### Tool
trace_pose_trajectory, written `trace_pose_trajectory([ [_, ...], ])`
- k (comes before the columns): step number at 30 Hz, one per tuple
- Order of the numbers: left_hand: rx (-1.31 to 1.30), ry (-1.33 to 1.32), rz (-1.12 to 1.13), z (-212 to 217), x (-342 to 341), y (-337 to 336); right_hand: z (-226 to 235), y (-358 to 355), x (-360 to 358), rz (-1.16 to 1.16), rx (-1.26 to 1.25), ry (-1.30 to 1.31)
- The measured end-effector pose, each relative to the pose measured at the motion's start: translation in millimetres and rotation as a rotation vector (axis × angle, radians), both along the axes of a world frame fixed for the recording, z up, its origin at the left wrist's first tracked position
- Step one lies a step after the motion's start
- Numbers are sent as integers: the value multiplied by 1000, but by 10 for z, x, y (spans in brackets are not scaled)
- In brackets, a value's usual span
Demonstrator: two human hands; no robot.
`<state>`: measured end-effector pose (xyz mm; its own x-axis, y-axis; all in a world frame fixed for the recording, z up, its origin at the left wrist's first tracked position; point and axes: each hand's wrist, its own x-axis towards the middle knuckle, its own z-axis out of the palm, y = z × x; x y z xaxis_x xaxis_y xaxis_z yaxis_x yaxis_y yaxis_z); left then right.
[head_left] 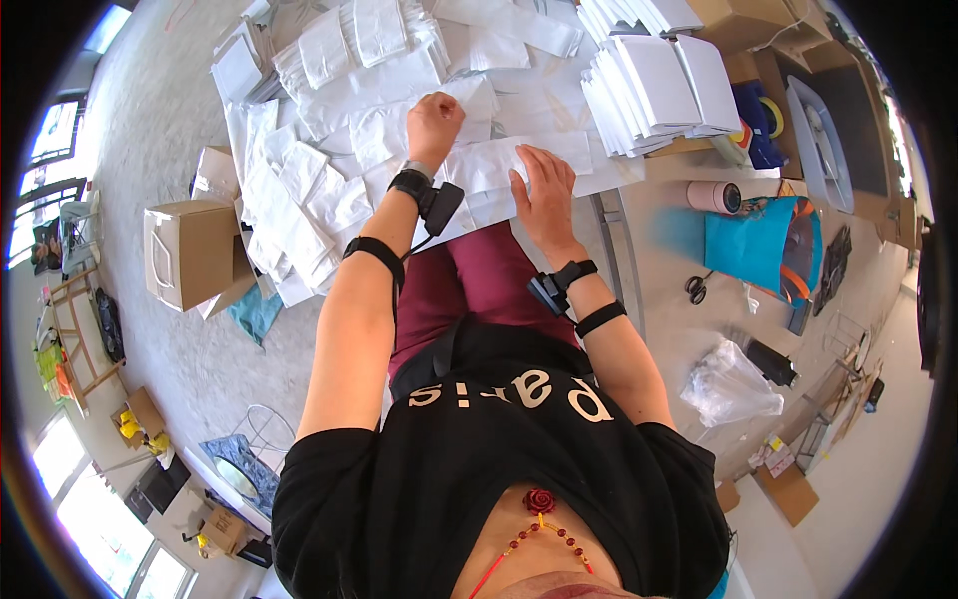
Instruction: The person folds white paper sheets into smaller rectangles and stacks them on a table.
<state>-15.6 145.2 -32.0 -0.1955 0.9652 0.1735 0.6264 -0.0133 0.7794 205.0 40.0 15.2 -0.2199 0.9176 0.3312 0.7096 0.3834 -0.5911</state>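
Observation:
My left hand is curled into a loose fist and presses on a white paper bag lying flat at the near edge of the table. My right hand lies flat on the same bag, fingers spread, holding it down. Many more flat white paper bags cover the table around both hands. Black straps with small devices sit on both wrists and forearms.
Neat stacks of folded white bags stand at the right of the table. A brown cardboard box with handles sits on the floor at left. On the floor at right lie scissors, a tape roll, a blue bag and a clear plastic bag.

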Motion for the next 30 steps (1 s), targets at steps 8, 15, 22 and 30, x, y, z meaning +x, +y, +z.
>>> trace_pose_trajectory([
  [8, 229, 0, 21, 517, 69, -616, 133, 365, -437, -101, -672, 830],
  [15, -244, -523, 272, 415, 408, -1434, -48, 580, -514, -75, -670, 694],
  [22, -117, -1726, 537, 151, 59, -1342, 316, 278, -357, 28, -825, 923],
  [30, -18, -1515, 715, -97, -368, -1434, 243, 88, 84, -11, -856, 731],
])
